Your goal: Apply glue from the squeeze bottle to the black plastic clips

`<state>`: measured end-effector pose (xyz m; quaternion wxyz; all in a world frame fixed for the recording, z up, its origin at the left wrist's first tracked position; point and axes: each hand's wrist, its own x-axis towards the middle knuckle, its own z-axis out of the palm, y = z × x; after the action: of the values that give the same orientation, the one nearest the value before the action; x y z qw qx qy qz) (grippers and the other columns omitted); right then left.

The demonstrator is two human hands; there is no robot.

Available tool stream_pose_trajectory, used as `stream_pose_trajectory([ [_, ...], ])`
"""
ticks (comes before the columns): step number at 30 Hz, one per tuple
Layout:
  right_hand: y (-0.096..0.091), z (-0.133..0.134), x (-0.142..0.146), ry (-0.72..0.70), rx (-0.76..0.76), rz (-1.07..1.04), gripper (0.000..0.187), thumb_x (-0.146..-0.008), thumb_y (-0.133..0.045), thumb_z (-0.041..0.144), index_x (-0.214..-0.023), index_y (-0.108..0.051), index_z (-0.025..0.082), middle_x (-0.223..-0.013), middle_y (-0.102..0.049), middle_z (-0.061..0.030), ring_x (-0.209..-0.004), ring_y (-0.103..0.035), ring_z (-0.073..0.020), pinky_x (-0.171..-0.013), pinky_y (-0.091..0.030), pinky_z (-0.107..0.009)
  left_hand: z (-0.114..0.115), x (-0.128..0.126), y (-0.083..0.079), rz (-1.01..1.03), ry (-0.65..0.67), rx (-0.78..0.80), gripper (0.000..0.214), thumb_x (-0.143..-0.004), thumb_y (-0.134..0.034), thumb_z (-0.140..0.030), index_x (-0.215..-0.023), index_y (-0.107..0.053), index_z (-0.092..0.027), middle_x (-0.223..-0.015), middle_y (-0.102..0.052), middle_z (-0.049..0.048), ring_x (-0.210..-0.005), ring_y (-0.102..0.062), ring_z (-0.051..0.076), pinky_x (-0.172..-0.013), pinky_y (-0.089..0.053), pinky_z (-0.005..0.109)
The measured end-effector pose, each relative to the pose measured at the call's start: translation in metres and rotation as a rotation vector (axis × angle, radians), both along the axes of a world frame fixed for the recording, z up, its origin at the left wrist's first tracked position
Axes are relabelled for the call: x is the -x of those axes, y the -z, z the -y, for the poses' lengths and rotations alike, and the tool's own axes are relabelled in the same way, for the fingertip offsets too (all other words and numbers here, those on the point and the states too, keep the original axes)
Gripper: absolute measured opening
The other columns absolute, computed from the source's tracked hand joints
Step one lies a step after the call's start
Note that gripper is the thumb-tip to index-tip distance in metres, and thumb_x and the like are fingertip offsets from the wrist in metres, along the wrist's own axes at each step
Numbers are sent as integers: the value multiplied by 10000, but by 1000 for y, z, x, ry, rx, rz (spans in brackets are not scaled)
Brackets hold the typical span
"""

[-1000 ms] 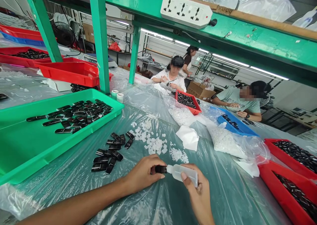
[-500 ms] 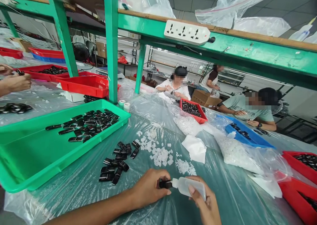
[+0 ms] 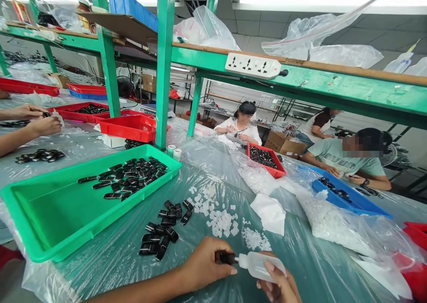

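Here, the left hand is gripping a small black piece while the right hand is squeezing its fingers around a translucent bottle.
At the near edge of the sheet-covered table, the two hands are working close together but apart, and the bottle's nozzle is pointing left at the piece's right end; whether it is touching, I cannot tell. More black pieces are lying loose to the left, with a green tray sitting farther left and holding many others. White flakes and finer white bits are lying just beyond the hands, and a crumpled white sheet is resting to their right.
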<state>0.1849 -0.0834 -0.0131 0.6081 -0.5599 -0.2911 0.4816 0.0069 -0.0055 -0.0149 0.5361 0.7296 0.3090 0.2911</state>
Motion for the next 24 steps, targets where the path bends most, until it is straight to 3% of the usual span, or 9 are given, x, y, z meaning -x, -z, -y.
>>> stream_pose_trajectory([
  [3, 4, -4, 0, -9, -84, -290, 382, -643, -670, 528, -759, -652, 164, -398, -384, 78, -349, -353, -77, -492, -425, -281, -3, -1, 3, 88, 6, 83, 188, -644, -705, -244, -756, -683, -95, -589, -525, -15, -551, -412, 92, -500, -296, 177],
  [7, -5, -3, 4, 2, -144, -532, 238, -684, -687, 424, -733, -614, 204, -503, -487, 48, -446, -461, -97, -543, -473, -281, -5, -2, 6, 123, 20, 120, 268, -653, -718, -315, -784, -669, -86, -598, -509, -8, -539, -436, 96, -503, -325, 189],
  [13, -14, 0, 8, 37, -200, -577, 242, -680, -691, 409, -723, -578, 199, -610, -537, 14, -609, -548, -142, -611, -492, -294, -5, -4, 6, 117, 65, 233, 397, -709, -673, -441, -895, -662, -90, -695, -569, 34, -544, -505, 112, -540, -409, 223],
  [19, -19, 1, 1, -63, -295, -710, 227, -708, -643, 407, -782, -588, 200, -576, -421, 36, -534, -406, -110, -520, -400, -250, -2, -5, 3, 33, 95, 157, 330, -720, -675, -397, -844, -692, -92, -617, -578, 22, -537, -469, 101, -516, -351, 197],
  [24, -23, 4, 1, -43, -316, -786, 186, -735, -594, 383, -734, -566, 200, -589, -359, 43, -517, -328, -99, -512, -363, -247, 0, -5, -2, 16, 49, 76, 241, -678, -715, -268, -854, -675, -109, -783, -653, 54, -605, -492, 110, -561, -376, 203],
])
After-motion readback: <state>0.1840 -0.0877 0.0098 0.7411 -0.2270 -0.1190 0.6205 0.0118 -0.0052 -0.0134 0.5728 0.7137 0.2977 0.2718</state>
